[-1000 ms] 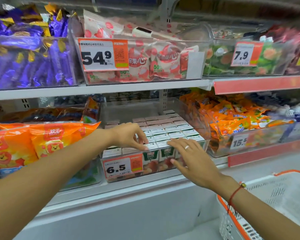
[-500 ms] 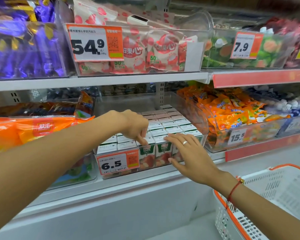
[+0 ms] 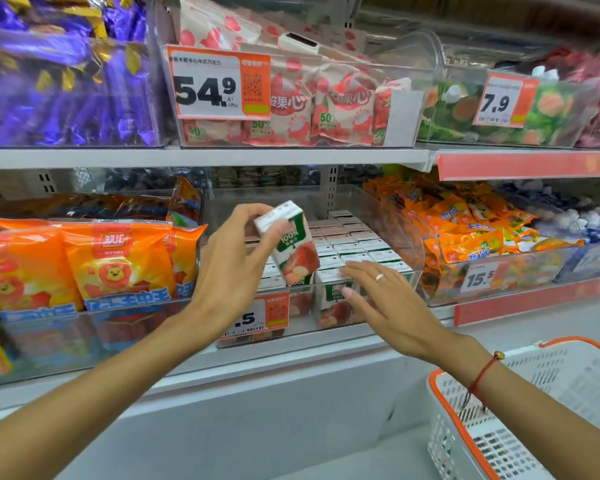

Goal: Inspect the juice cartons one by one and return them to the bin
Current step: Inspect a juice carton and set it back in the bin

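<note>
a small white and green juice carton with red fruit printed on it (image 3: pixel 293 247) is up in the air, tilted, top leaning left, just above the front of the clear plastic bin (image 3: pixel 388 216) on the lower shelf. the left hand (image 3: pixel 234 268) grips it, thumb across the near face and fingers curled round the top and far side, the forearm reaching in long from the lower left. under and behind it the rows of matching white-topped cartons (image 3: pixel 350 244) stand packed upright in the bin. the right hand (image 3: pixel 392 303) lies flat with fingers straight and spread, a silver ring on one, fingertips resting on the front row of cartons at the bin's front edge; it holds nothing. a red string bracelet (image 3: pixel 482 379) circles that wrist. an orange price tag (image 3: pixel 264 315) hangs on the bin's front. orange snack bags with a lion face (image 3: pixel 118 268) sit in the bin to the left. a white basket with an orange rim (image 3: pixel 520 417) sits at lower right.
</note>
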The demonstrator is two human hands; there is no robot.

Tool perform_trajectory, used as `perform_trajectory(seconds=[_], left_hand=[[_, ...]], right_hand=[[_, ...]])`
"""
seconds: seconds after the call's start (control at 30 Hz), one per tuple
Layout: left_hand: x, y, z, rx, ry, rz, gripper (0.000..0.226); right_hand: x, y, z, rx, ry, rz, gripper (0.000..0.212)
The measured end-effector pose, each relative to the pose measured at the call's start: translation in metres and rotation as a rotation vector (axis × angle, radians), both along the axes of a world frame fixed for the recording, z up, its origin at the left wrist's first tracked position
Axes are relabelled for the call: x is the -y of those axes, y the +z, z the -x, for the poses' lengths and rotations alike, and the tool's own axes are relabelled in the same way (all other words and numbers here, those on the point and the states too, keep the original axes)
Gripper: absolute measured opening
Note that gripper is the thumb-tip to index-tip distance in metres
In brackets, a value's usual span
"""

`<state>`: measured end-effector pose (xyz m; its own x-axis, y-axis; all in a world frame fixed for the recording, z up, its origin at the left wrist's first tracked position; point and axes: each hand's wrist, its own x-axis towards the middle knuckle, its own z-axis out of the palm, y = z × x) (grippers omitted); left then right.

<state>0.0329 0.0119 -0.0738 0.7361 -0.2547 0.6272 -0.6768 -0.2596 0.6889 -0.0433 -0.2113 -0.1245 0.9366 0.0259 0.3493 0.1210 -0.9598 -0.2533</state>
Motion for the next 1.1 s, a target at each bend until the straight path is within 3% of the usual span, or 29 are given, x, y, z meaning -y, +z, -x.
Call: perform_trajectory(seconds=[0.07, 0.13, 0.3, 0.4, 0.63, 0.83, 1.0, 1.1], left_hand=[[-0.003, 0.003, 0.013, -0.201, -0.053, 0.184, 0.016], [-0.005, 0.002, 0.027, -0.361, -0.113, 0.237, 0.010], [-0.012, -0.011, 0.046, -0.544, -0.204, 0.264, 0.042], [-0.011, -0.021, 0.049, -0.678, -0.207, 0.270, 0.057], [-0.009, -0.045, 0.044, -0.916, -0.261, 0.221, 0.047], [-0.017, -0.052, 0.035, -0.858, -0.322, 0.037, 0.034], [-0.014, -0.054, 0.037, -0.804, -0.283, 0.068, 0.022], [-0.013, -0.055, 0.039, -0.820, -0.282, 0.104, 0.029]], right_hand=[[-0.021, 0.013, 0.010, -0.034, 0.007, -0.319, 0.060], [-0.045, 0.024, 0.022, -0.103, 0.076, -0.656, 0.060], [-0.079, 0.026, 0.041, -0.184, 0.177, -0.932, 0.029], [-0.080, 0.017, 0.039, -0.182, 0.138, -0.978, 0.030], [-0.083, -0.006, 0.026, -0.158, 0.009, -1.055, 0.027], [-0.073, -0.010, 0.020, -0.132, -0.047, -1.034, 0.038], [-0.062, -0.001, 0.020, -0.297, 0.030, -0.991, 0.026], [-0.055, 0.000, 0.025, -0.407, 0.105, -0.992, 0.036]])
